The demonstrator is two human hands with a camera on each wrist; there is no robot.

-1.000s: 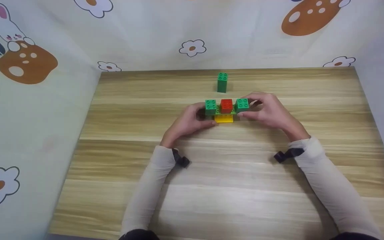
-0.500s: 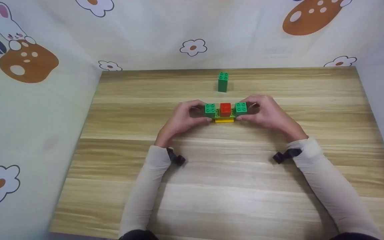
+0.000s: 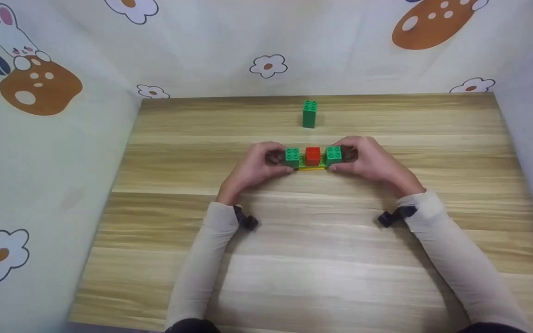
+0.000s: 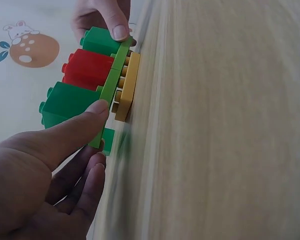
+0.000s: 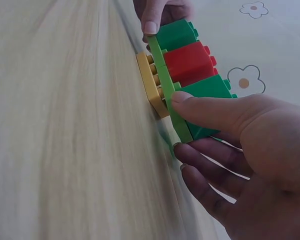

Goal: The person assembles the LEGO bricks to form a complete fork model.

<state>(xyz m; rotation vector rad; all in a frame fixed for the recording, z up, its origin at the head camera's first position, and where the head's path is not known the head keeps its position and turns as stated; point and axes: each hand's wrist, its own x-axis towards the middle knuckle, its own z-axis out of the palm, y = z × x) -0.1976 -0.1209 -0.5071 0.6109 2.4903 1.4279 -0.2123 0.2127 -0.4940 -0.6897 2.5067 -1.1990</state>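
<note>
Right now both my hands are busy: left hand [image 3: 255,166] pinches one end of the light-green plate [image 4: 110,85], right hand [image 3: 373,159] pinches the other, thumbs on the near edge. Whole thing sits in the middle of the surface [image 3: 312,254], just above the yellow plate [image 4: 128,87], which looks to be flat on the wood.

I can see yellow studs in the gap, so I'd say it's not seated. My advice: keep both ends level, check the yellow is centred underneath, then press straight down, evenly with both hands. If one side goes first it'll probably tip or hang up on the studs. There's a seam in the middle of the light green, so I'd avoid flexing it there.

Looks-wise: green brick [image 3: 292,157] on the left, red brick [image 3: 312,156] in the middle, another green brick [image 3: 333,155] on the right, all upright with gaps between, studs up. Yellow's shorter than the light green. Taller green brick [image 3: 309,118] stands apart, farther back.
</note>
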